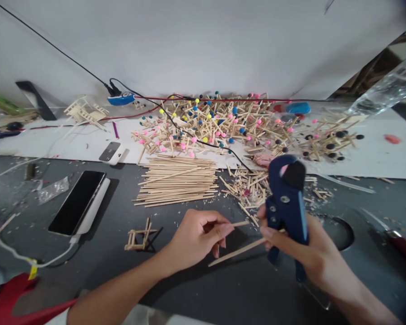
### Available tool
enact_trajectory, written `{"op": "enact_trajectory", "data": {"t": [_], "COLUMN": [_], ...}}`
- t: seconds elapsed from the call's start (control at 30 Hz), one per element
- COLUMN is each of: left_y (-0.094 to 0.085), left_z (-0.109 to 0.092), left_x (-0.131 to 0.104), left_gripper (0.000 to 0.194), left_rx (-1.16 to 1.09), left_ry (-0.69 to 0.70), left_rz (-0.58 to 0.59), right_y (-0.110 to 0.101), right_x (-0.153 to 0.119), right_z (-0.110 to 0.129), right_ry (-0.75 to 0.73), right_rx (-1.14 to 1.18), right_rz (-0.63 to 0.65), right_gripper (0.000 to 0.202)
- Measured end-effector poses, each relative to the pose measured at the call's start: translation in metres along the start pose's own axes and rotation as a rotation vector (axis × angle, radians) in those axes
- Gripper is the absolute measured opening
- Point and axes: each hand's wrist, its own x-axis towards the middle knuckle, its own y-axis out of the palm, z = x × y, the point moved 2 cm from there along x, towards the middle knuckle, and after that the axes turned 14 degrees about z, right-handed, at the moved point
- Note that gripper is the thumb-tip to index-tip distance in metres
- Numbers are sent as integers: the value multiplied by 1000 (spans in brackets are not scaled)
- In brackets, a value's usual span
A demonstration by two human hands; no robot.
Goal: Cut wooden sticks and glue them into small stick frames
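My left hand (201,237) is closed in a pinch on a short wooden stick (241,223), whose free end points right. In my right hand (307,253) is a dark blue hand-held cutter (287,207), its rounded head upward. The thumb and fingers of that same hand also grip a longer wooden stick (237,253), which slants down to the left below my left fingertips. Left of my hands stands a small frame of glued sticks (140,237). Beyond them lies a bundle of long wooden sticks (179,180), with short cut pieces (250,187) to its right.
Many stick figures with coloured balls (203,122) are heaped along the wall. A black phone (77,203) on a white power bank lies left, with a cable. At right are a red-handled knife (399,241) and a black ring (348,232). A power strip (121,98) stands behind.
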Motion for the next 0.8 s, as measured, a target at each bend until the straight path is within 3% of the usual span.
{"op": "enact_trajectory", "data": {"t": [0.13,0.33,0.4,0.47,0.53,0.6,0.67,0.8], "left_y": [8,8,3,-6,-15,-20,-20,-12], "left_z": [1,-5,-3,-1,0,0,-2,-9], "left_x": [0,-1,0,0,-1,-3,-5,-8], "left_gripper": [36,33,30,24,19,27,34,29], "left_rx": [123,355,436,554,691,810,874,853], "left_ry": [16,108,107,137,241,358,432,528], "left_rz": [28,-7,-97,-280,-469,-564,-579,-454], "right_y": [13,15,9,-1,-10,-16,-18,-11], "right_x": [-2,-3,-2,-2,-2,-4,-4,-4], "right_z": [-4,-1,0,0,2,5,7,7], "right_ry": [-19,-26,-25,-39,-72,-109,-128,-109], "right_rx": [-201,-253,-216,-162,-113,-79,-75,-108], "right_rz": [96,129,82,-19,-153,-272,-298,-149], "right_gripper": [35,31,31,31,31,31,29,27]}}
